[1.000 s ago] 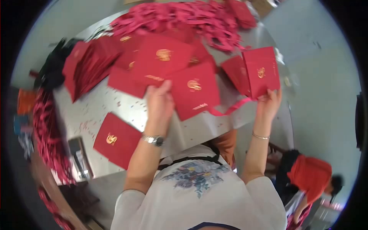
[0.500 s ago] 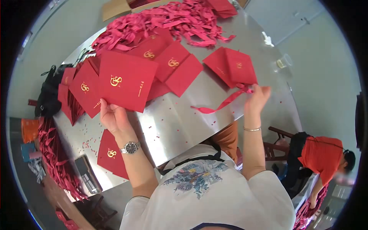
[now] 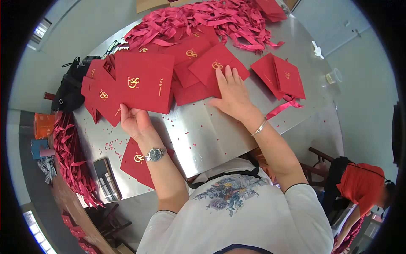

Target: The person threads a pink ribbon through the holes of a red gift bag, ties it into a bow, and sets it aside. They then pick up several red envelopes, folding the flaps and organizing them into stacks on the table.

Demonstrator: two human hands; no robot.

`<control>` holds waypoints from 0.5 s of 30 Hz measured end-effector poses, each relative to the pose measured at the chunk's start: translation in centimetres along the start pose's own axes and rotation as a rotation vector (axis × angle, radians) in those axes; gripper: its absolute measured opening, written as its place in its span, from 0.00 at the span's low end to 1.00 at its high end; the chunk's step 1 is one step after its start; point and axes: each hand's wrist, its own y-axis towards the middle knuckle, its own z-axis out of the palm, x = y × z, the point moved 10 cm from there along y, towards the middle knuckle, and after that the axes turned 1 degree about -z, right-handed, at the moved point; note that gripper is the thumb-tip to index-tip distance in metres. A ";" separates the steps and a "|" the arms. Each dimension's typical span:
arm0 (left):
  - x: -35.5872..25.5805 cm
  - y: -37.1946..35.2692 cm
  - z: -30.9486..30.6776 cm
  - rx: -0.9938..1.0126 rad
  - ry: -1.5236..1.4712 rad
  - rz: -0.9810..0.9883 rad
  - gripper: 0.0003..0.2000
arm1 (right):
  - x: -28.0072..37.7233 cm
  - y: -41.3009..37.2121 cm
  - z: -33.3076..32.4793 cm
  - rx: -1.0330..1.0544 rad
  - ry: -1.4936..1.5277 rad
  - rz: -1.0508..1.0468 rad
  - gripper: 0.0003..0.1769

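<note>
A large red card bag with gold lettering (image 3: 146,80) is held at its lower left corner by my left hand (image 3: 136,122). My right hand (image 3: 233,93) has its fingers spread over a red bag (image 3: 207,63) in the middle pile, fingertips beside its gold logo. More red bags (image 3: 105,99) fan out under and left of the held one. To the right of my right hand lie two red bags (image 3: 287,78), with a pink ribbon (image 3: 281,109) at their lower edge.
Pink ribbons (image 3: 203,21) are heaped at the metal table's (image 3: 203,144) back. A plastic cup (image 3: 334,76) stands at the right. A phone (image 3: 106,178) and red bags (image 3: 137,163) lie near the front left. A person in red (image 3: 361,182) bends at the lower right.
My right hand has let go of the ribbon by the right bags and moved left onto the middle pile. My left hand still holds the large bag. The view has shifted slightly.
</note>
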 end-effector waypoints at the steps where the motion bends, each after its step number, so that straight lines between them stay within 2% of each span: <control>1: 0.0 0.0 0.0 -0.005 -0.002 0.006 0.14 | -0.4 -0.1 0.3 0.005 -0.001 -0.006 0.47; 3: 0.1 -0.1 -0.2 -0.050 -0.014 0.012 0.14 | -0.7 -0.6 0.1 -0.032 0.004 -0.114 0.37; 4: 0.1 0.0 -0.3 -0.053 -0.019 0.015 0.14 | -1.0 -0.8 -0.4 -0.029 0.000 -0.118 0.37; 6: 0.5 0.1 -0.3 -0.026 -0.033 -0.030 0.13 | -1.0 -1.9 -4.9 -0.341 0.025 -0.196 0.25; 8: -0.2 -0.1 0.0 -0.056 -0.021 -0.008 0.14 | -1.2 -4.2 -11.3 -0.654 0.099 -0.044 0.19; 9: -0.4 -0.3 0.0 -0.071 -0.006 0.007 0.14 | -2.2 -5.1 -13.2 -0.748 0.135 0.065 0.17; 11: -0.8 0.2 -0.2 -0.051 -0.008 -0.008 0.14 | -5.3 -5.6 -13.9 -0.740 0.609 0.220 0.17; 12: -0.7 0.3 -0.1 -0.029 -0.011 -0.022 0.15 | -7.6 -5.2 -12.5 -0.766 0.997 0.144 0.16; 13: -0.4 -0.7 1.0 -0.013 -0.013 -0.044 0.16 | -8.1 -5.4 -12.4 -0.774 0.984 0.146 0.16; 15: -0.4 -0.4 0.8 -0.005 -0.037 -0.050 0.16 | -10.0 -5.2 -8.3 -0.650 1.657 0.370 0.15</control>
